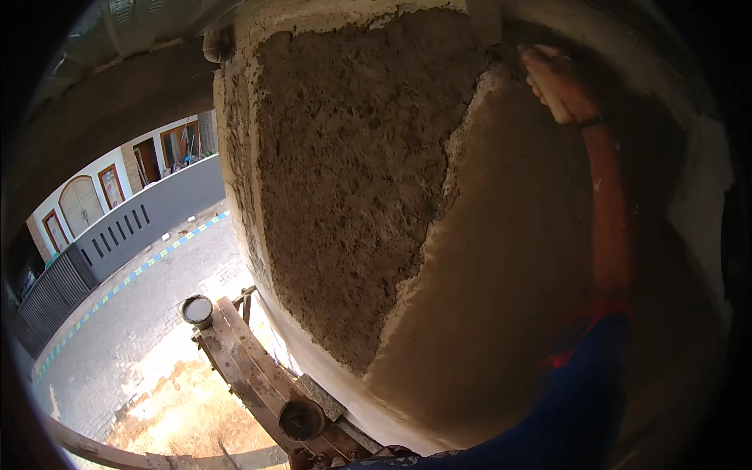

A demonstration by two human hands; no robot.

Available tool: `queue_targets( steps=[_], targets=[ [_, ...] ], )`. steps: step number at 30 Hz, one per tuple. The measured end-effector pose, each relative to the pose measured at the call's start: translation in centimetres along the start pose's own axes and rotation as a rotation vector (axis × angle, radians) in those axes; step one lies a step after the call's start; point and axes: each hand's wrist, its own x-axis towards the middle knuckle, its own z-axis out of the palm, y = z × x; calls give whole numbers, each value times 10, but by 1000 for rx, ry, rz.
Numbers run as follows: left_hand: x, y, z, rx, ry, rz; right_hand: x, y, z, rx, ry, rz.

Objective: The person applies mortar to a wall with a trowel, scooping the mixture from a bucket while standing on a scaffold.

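My right hand (pixel 558 82) is raised at the upper right, against the shaded wall. Its fingers are closed round the pale handle (pixel 558 107) of a trowel, whose blade I cannot make out in the shadow. To the left of the hand spreads a patch of rough, dark mortar (pixel 352 172) with a ragged edge. Smoother, lighter brown plaster (pixel 493 266) covers the wall below the hand. A blue sleeve with a red edge reaches up from the bottom of the view. My left hand is out of view.
A plank scaffold (pixel 251 364) runs along the wall at lower left. On it stand a bucket with grey contents (pixel 197 309) and a dark, round container (pixel 301 421). Farther down lies a paved street (pixel 141 313), with a grey boundary wall (pixel 157 200) beyond. A dark overhang (pixel 110 106) is above.
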Motion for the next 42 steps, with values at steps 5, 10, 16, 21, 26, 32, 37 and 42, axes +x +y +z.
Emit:
queue_targets(
  steps=[5,10,16,21,26,32,37,42],
  targets=[
    [-22,-11,-36,25,140,-87,-52,-41,-52,-173,28,233],
    [-4,-4,-66,-122,344,-77,-120,-29,2,-84,-195,302],
    [6,15,-16,-98,284,-51,-258,30,151,166,-964,421],
    [7,-23,-1,-138,233,-53,-430,93,335,262,-1197,102],
    [-28,-45,36,-357,209,70,-594,64,464,98,-1558,249],
    [-9,-100,87,-184,87,-198,-740,76,624,-114,-1738,85],
    [13,-142,102,-503,63,-322,-809,95,763,-163,-1798,146],
    [22,-187,94,-638,69,-307,-908,118,873,-216,-1733,-54]
  ],
)
